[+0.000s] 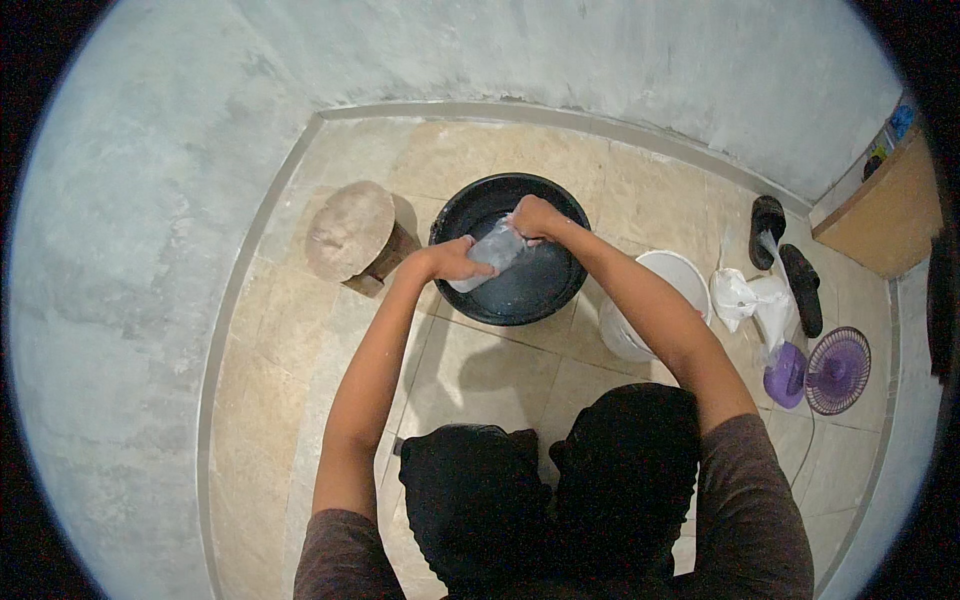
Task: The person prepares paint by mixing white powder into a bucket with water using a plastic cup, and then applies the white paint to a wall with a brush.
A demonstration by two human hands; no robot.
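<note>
Plastic bag [499, 241], likely soft and slippery, suits end grips: left hand [459, 260] curled around it at the basin's [545, 285] nine o'clock, right hand [536, 219] clenched on it at one.

Dark sandals [803, 290] lie on the tiled floor [257, 420] — near them, a purple fan [840, 370] and wood-coloured cabinet [882, 212].

Left hand [456, 260] and right hand [537, 217] hold a translucent bag [497, 244] over a black basin [540, 287]
</note>
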